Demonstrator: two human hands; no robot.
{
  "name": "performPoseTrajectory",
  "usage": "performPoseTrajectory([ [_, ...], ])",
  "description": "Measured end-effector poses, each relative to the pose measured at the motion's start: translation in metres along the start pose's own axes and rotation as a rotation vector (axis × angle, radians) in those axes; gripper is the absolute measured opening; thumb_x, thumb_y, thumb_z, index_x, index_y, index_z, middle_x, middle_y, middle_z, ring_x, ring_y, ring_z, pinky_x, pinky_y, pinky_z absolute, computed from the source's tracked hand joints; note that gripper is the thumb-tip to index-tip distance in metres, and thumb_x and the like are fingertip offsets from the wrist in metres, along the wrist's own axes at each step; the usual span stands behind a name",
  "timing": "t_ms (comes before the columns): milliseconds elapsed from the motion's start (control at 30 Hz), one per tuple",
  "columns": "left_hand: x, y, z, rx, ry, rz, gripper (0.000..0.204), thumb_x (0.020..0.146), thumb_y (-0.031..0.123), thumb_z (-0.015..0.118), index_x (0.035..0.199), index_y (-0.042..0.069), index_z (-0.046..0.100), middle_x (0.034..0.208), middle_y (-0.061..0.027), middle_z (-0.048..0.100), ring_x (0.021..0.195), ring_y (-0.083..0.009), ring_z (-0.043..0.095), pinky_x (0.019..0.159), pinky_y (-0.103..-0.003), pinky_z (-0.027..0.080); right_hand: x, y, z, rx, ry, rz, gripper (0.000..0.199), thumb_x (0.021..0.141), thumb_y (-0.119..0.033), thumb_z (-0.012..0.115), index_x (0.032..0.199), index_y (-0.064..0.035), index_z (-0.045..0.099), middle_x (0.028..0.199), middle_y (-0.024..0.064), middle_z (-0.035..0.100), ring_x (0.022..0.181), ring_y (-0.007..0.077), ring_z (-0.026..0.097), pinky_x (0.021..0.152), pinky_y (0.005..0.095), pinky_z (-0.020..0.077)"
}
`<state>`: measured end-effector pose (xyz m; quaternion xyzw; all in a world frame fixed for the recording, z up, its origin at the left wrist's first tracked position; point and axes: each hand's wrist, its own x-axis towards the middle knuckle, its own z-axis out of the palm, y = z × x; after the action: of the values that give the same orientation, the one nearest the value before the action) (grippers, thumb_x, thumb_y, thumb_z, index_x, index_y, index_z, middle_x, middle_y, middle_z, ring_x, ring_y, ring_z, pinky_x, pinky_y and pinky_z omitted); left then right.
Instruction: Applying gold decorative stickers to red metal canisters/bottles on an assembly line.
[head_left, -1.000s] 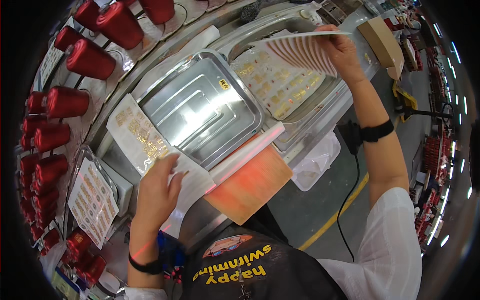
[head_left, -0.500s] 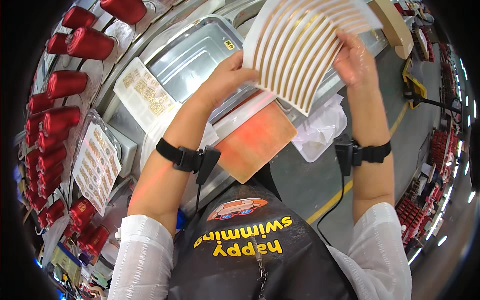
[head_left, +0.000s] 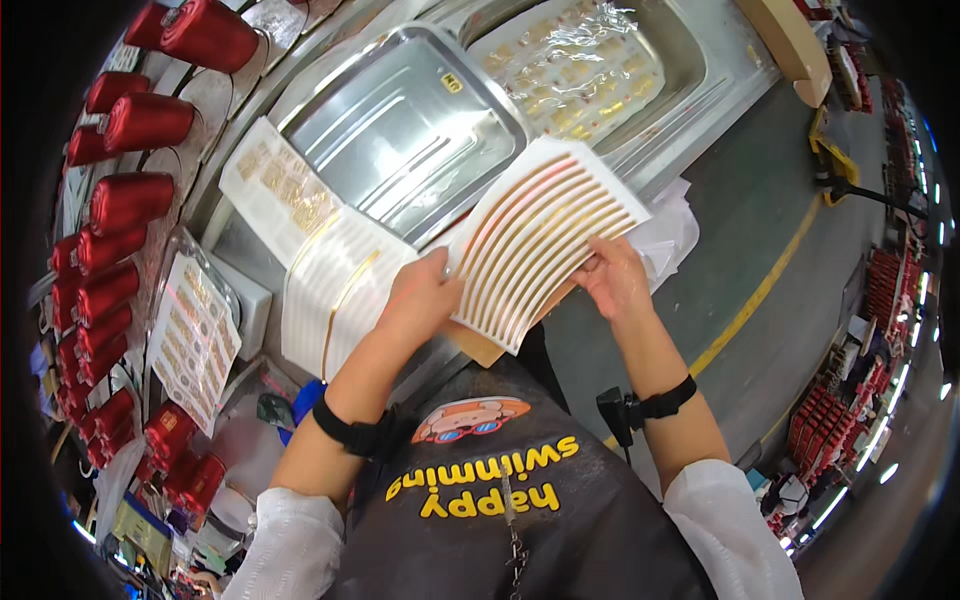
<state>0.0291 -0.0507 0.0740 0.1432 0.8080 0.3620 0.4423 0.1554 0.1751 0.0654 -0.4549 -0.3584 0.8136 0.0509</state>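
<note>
Two bare hands on one white sheet of curved gold stripes (head_left: 540, 245), held just above the bench edge in front of the dark apron. Left hand (head_left: 420, 300) closed on the sheet's left edge, thumb on top, fingers hidden beneath. Right hand (head_left: 615, 280) pinching the lower right edge, fingertips pressed together on the paper. Under the sheet, partly covered, an orange-brown board (head_left: 480, 345). Just left of it, lying flat, a second white striped sheet (head_left: 335, 295), touching a card of small gold pieces (head_left: 275, 190). Behind these, a shallow steel tray (head_left: 400, 130), bare metal inside. Further back, a deeper steel basin (head_left: 690, 60) holding a sheet of gold labels under crinkled clear film (head_left: 575, 60). Along the left rim, rows of red thread spools (head_left: 130, 205).
</note>
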Motion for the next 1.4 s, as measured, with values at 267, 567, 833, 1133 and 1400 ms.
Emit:
performPoseTrajectory([
  [267, -0.014, -0.001, -0.006, 0.243, 0.051, 0.051, 0.020, 0.074, 0.014, 0.049, 0.083, -0.004, 0.049, 0.077, -0.0268, 0.057, 0.077, -0.0429, 0.055, 0.069, -0.047, 0.043, 0.008, -0.070, -0.039, -0.625, 0.188, 0.064, 0.038, 0.085, -0.015, 0.054, 0.117, 0.0025, 0.044, 0.098, 0.0155, 0.057, 0.084, 0.0263, 0.062, 0.072, 0.0383, 0.0532],
  [567, -0.025, 0.021, -0.009, 0.271, 0.103, 0.068, 0.029, 0.080, 0.014, 0.049, 0.103, -0.004, 0.047, 0.078, -0.0279, 0.059, 0.077, -0.0428, 0.058, 0.070, -0.049, 0.045, 0.167, -0.171, 0.005, -0.102, 0.108, -0.056, 0.061, 0.083, -0.020, 0.058, 0.130, 0.0057, 0.029, 0.133, 0.0309, 0.027, 0.117, 0.0391, 0.040, 0.096, 0.0473, 0.0384],
  [833, -0.036, 0.035, -0.028, 0.288, 0.021, 0.017, 0.035, 0.083, 0.016, 0.052, 0.111, -0.003, 0.046, 0.078, -0.0269, 0.060, 0.075, -0.0426, 0.058, 0.069, -0.048, 0.045, 0.252, -0.126, -0.024, -0.791, 0.131, -0.252, 0.054, 0.076, -0.023, 0.063, 0.125, -0.0086, 0.045, 0.115, 0.0174, 0.051, 0.103, 0.0355, 0.052, 0.085, 0.0465, 0.0404],
  [1133, -0.058, 0.043, -0.078, 0.022, 0.095, -0.103, 0.029, 0.083, 0.010, 0.055, 0.110, -0.001, 0.053, 0.072, -0.0170, 0.062, 0.067, -0.0219, 0.062, 0.063, -0.031, 0.048, 0.263, -0.123, 0.020, -0.871, 0.496, 0.215, 0.053, 0.076, -0.033, 0.061, 0.123, -0.0105, 0.050, 0.114, 0.0253, 0.054, 0.106, 0.0347, 0.052, 0.085, 0.0418, 0.0419],
  [1400, -0.085, 0.002, -0.096, -0.422, 0.389, -0.163, 0.022, 0.085, 0.009, 0.054, 0.105, 0.000, 0.054, 0.070, -0.0071, 0.061, 0.067, -0.0128, 0.063, 0.060, -0.023, 0.046, 0.246, -0.140, -0.024, -1.511, -0.087, -0.574, 0.061, 0.065, 0.000, 0.056, 0.124, 0.0060, 0.043, 0.105, 0.0188, 0.057, 0.087, 0.0233, 0.057, 0.073, 0.0310, 0.0482],
])
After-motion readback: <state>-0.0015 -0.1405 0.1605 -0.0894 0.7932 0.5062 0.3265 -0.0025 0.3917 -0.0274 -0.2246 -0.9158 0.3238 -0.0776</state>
